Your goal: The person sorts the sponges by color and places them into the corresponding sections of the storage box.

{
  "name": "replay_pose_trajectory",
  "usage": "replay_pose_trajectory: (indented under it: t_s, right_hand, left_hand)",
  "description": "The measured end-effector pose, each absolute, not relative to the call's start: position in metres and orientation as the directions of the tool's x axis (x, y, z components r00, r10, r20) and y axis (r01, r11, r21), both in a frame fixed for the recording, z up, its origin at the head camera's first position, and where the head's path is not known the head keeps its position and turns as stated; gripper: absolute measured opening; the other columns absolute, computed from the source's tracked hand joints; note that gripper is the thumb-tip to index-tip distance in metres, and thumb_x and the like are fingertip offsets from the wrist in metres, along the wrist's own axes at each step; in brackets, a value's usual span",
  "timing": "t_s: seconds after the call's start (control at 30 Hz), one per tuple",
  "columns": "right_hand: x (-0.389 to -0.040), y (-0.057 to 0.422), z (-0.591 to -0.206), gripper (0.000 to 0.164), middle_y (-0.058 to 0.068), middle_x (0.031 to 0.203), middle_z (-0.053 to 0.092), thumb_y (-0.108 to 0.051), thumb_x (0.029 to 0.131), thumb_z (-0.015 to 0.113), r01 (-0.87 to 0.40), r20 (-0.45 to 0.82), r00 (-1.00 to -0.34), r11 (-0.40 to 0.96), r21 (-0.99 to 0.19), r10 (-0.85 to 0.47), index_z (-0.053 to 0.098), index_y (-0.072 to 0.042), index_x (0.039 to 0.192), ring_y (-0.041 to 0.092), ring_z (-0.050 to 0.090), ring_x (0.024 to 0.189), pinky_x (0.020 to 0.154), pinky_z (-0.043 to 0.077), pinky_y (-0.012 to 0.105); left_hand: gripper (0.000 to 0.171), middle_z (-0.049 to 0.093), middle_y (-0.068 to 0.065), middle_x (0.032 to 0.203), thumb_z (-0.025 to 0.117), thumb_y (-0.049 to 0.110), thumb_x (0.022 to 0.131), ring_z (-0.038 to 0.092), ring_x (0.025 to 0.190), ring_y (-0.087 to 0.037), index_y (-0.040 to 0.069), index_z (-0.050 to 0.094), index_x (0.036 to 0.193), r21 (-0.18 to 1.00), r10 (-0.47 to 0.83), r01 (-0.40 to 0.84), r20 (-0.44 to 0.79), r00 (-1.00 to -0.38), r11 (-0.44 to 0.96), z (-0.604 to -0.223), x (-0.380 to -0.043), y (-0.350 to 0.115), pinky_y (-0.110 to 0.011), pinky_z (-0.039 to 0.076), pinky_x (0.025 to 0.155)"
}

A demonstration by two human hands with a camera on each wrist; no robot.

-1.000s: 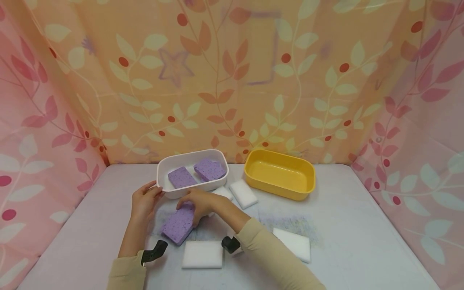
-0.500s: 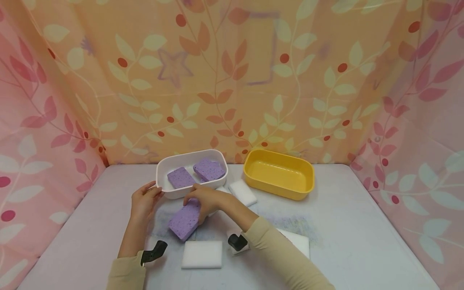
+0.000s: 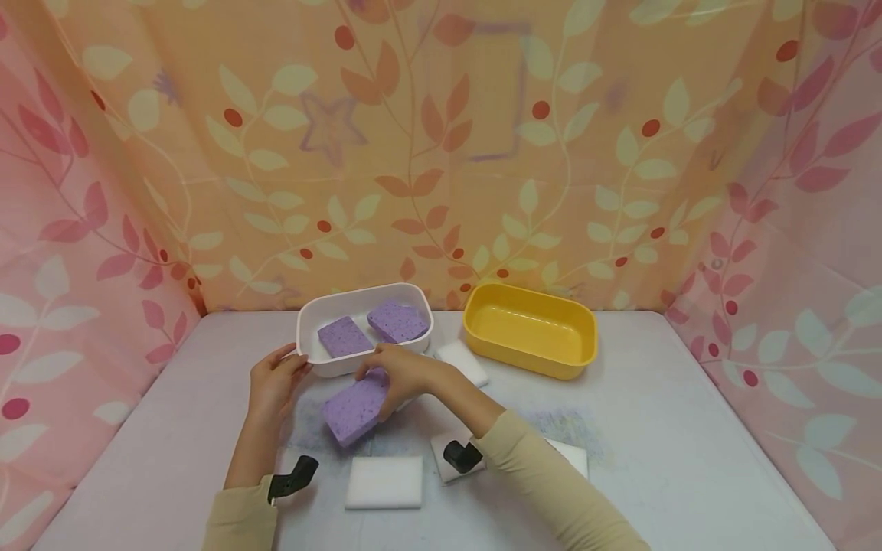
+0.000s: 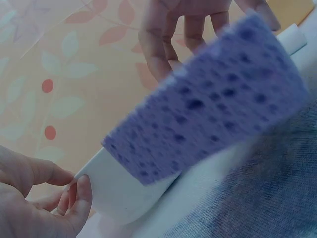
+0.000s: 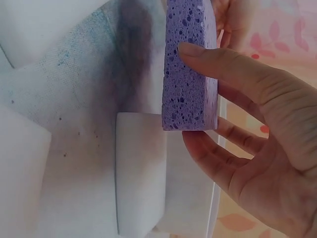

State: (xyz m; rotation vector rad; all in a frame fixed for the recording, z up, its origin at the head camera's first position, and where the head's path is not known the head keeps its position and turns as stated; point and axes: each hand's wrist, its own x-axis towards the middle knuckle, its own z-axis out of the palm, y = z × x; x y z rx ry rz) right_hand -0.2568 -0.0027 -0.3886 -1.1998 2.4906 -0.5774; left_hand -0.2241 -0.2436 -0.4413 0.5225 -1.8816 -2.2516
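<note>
My right hand (image 3: 406, 376) grips a purple sponge (image 3: 354, 409) by its right end, thumb on one face and fingers round the other side. The sponge is tilted and lifted off the table, just in front of a white tub (image 3: 331, 368). In the left wrist view the same sponge (image 4: 208, 104) covers part of the tub's outer wall. With thumb and fingers, my left hand (image 3: 272, 386) pinches the tub's rim at its left front corner. Inside the tub lie a flat purple sponge (image 3: 343, 337) and another purple sponge (image 3: 397, 321), propped at an angle.
A yellow tub (image 3: 530, 361) stands at the back right with nothing in it. White foam pads lie about the table: one (image 3: 383, 484) in front, one (image 3: 463, 363) between the tubs, one (image 3: 444, 463) under the right wrist's black mount, one (image 3: 572, 457) partly behind the sleeve.
My right hand has lifted the purple sponge and carried it slightly right and back, towards the white tub. The left hand has stayed on the rim.
</note>
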Motion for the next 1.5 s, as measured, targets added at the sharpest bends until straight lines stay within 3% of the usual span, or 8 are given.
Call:
replay_pose_trajectory:
  t_s: [0.47, 0.87, 1.23, 1.5]
  right_hand:
    - [-0.258, 0.003, -0.381, 0.064, 0.008, 0.124, 0.066, -0.019, 0.067, 0.102, -0.656, -0.085, -0.624, 0.58, -0.482, -0.777, 0.072, -0.015, 0.125, 0.017, 0.057, 0.111, 0.096, 0.047, 0.024]
    - [-0.258, 0.002, -0.374, 0.062, 0.01, 0.125, 0.062, -0.02, 0.07, 0.101, -0.607, -0.083, -0.661, 0.596, -0.526, -0.746, 0.07, -0.015, 0.124, 0.021, 0.058, 0.116, 0.101, 0.05, 0.03]
    - [-0.261, -0.001, -0.368, 0.062, 0.011, 0.119, 0.063, -0.025, 0.069, 0.101, -0.62, -0.042, -0.666, 0.584, -0.524, -0.745, 0.069, -0.013, 0.121, 0.021, 0.058, 0.11, 0.091, 0.049, 0.027]
    - [-0.263, 0.0, -0.366, 0.06, 0.011, 0.118, 0.064, -0.026, 0.071, 0.1, -0.605, -0.013, -0.679, 0.569, -0.557, -0.734, 0.069, -0.011, 0.119, 0.02, 0.058, 0.107, 0.092, 0.05, 0.026]
  left_hand:
    - [0.056, 0.063, 0.015, 0.081, 0.055, -0.007, 0.104, 0.068, 0.078, 0.001, -0.014, 0.034, 0.156, 0.974, -0.337, -0.108, -0.171, -0.926, -0.198, -0.441, -0.224, -0.244, -0.013, 0.059, 0.08]
    - [0.057, 0.064, 0.008, 0.092, 0.057, 0.0, 0.106, 0.068, 0.083, -0.002, -0.01, 0.036, 0.158, 0.974, -0.336, -0.152, -0.202, -0.92, -0.171, -0.44, -0.223, -0.245, -0.016, 0.06, 0.085]
    - [0.056, 0.065, 0.012, 0.081, 0.055, -0.004, 0.105, 0.067, 0.075, 0.001, -0.015, 0.034, 0.156, 0.976, -0.339, -0.109, -0.168, -0.926, -0.186, -0.441, -0.223, -0.244, -0.014, 0.06, 0.08]
    - [0.055, 0.064, 0.016, 0.079, 0.055, -0.004, 0.106, 0.068, 0.074, 0.002, -0.016, 0.034, 0.155, 0.976, -0.338, -0.091, -0.156, -0.928, -0.199, -0.442, -0.222, -0.244, -0.014, 0.06, 0.081]
